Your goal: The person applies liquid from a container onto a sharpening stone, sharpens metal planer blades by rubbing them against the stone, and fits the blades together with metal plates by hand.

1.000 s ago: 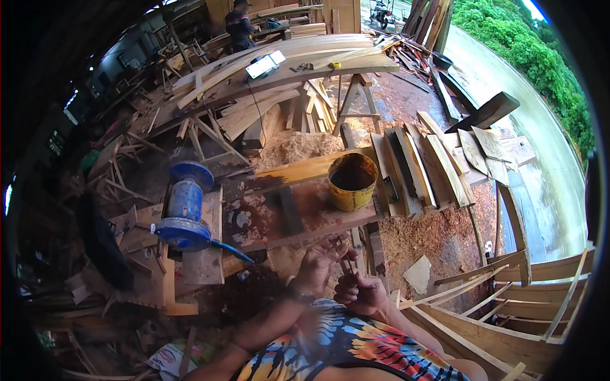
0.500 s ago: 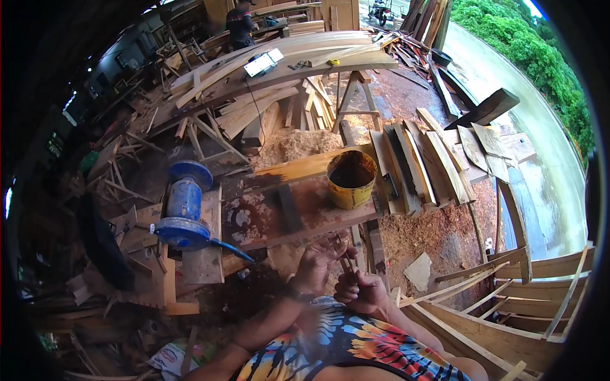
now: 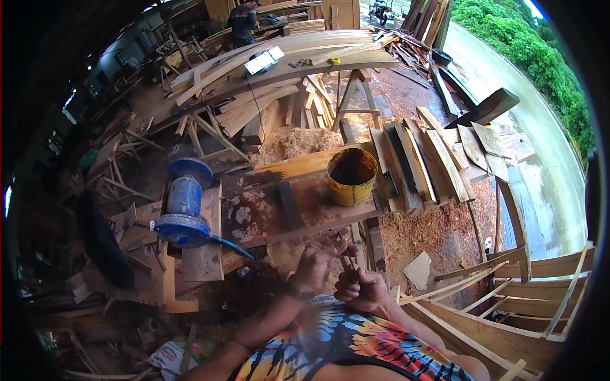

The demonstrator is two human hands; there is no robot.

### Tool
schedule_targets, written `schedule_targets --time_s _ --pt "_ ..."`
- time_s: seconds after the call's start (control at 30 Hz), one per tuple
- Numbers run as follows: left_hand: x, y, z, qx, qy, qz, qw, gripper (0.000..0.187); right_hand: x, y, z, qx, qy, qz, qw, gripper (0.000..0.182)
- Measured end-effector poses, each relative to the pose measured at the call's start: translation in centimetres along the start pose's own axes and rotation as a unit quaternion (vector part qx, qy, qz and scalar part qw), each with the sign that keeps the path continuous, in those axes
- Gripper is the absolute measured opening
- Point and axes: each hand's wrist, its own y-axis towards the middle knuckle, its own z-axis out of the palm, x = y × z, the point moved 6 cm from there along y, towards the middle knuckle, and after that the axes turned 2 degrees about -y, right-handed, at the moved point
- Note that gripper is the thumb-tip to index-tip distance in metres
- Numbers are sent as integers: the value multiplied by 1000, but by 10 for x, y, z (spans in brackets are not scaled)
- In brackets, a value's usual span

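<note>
Close in front of my body, above my lap, both my hands come together. My left hand (image 3: 319, 263) has its fingers bent round the upper end of a thin, light-brown stick-like piece (image 3: 347, 260). Just right of it and lower, my right hand (image 3: 363, 291) is closed in a fist with the thumb up, gripping the lower end of that piece. Its exact kind is too small and blurred to make out. Beyond my hands a yellow bucket (image 3: 364, 193) with dark contents stands on the stained workbench (image 3: 305, 222).
A blue bench grinder-like machine (image 3: 184, 206) sits left on a board. Stacked wooden planks (image 3: 432, 165) lie right of the bucket. Wooden framing (image 3: 489, 330) is close at my right. A person (image 3: 243, 24) stands at the far bench. Sawdust covers the floor (image 3: 432, 235).
My hands keep nearly the same hold and position. The person in the background has shifted slightly and stands more upright.
</note>
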Motion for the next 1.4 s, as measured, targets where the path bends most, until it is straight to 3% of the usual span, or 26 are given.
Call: schedule_targets --time_s 0.43,0.53,0.63,0.73,0.8,0.83,0.87,0.9,0.97,1.1,1.13,1.3,1.4 --pt "3 -2 -7 -17 0 -8 1000 42 -1 1 2 -7 14 0 1000 23" --pt "-1 -1 0 29 -31 -11 999 39 0 2 1 4 38 3 999 22" --pt "1 -1 -6 -7 -10 -21 1000 27 5 2 2 4 34 -5 999 25" --pt "0 -1 -22 -121 29 0 992 15 17 0 -8 -143 -76 -31 986 35" --pt "-1 -1 -31 -164 75 27 983 13 38 -5 -17 -277 -247 -148 917 38" --pt "-2 -1 -35 -185 98 40 977 13 48 -9 -17 -337 -327 -205 859 40" --pt "-5 -2 -33 -193 141 70 968 11 57 -10 -6 -337 -484 -244 770 38" --pt "-3 -1 -34 -195 163 73 964 11 62 -10 7 -326 -625 -274 654 40" --pt "4 -1 -38 -199 207 78 955 11 56 -7 33 -273 -839 -302 361 53" --pt "14 0 -38 -201 273 69 938 18 55 -4 16 -281 -868 -285 293 49" --pt "17 -1 -42 -200 313 68 926 19 57 -4 12 -293 -864 -293 286 39" --pt "17 -1 -39 -150 442 42 883 16 64 -8 13 -303 -854 -295 304 29" --pt "15 -3 -33 -136 465 -24 875 18 69 -10 15 -295 -855 -304 300 29"
